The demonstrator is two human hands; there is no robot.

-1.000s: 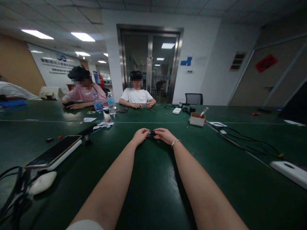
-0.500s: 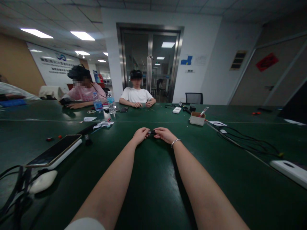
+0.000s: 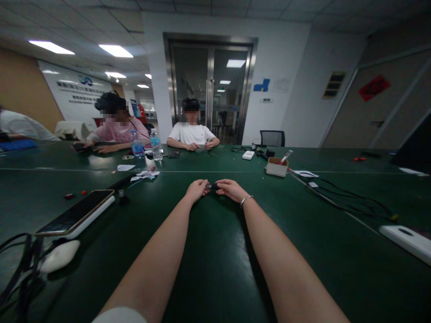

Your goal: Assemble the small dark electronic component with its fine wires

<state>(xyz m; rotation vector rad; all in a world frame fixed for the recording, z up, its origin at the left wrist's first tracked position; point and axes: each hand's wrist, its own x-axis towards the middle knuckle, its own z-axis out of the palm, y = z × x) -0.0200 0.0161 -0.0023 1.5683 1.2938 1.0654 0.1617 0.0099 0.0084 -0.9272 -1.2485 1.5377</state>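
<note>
Over the green table [image 3: 215, 233], my left hand [image 3: 198, 190] and my right hand [image 3: 231, 189] face each other at the middle of the view. Between their fingertips is a small dark object [image 3: 212, 186] with a greyish part toward the left. Fingers of my left hand pinch its left end, and those of my right hand pinch its right end. It is too small to name. A silvery bracelet [image 3: 247, 200] circles my right wrist.
Left: a phone [image 3: 77, 213] on a white box, cables, a white mouse [image 3: 60, 256], a dark brush [image 3: 123, 197]. Farther back stand two bottles [image 3: 156, 146] and a small box [image 3: 276, 167]. Cables and a white device [image 3: 406, 240] lie right. People sit across the table.
My hands stay nearly in place, still on the small object; a little more of it shows between them. At the far left, two people have shifted their arms slightly.
</note>
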